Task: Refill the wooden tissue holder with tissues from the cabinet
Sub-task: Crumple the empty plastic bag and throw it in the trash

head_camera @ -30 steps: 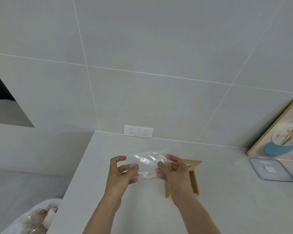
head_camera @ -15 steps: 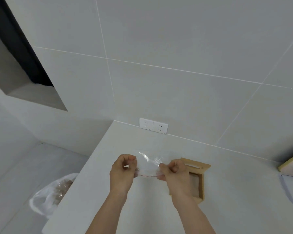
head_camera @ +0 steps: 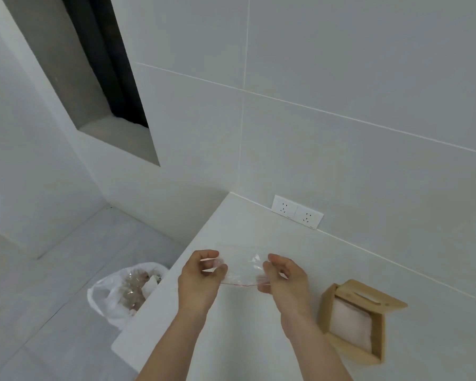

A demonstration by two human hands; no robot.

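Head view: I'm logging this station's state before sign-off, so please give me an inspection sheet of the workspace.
Surface: white counter, bare around the hands.
Job's things: wooden holder on its side, tissues inside; clear wrapper stretched between both hands.
Clutter: nothing seen.
Hands: left hand and right hand each pinch a wrapper end.
Cables: nothing seen; double socket unused.
Surroundings: lined bin on the floor by the counter's left edge; wall niche.

Left hand [head_camera: 201,279] and right hand [head_camera: 283,279] raised, each grip pinched closed.
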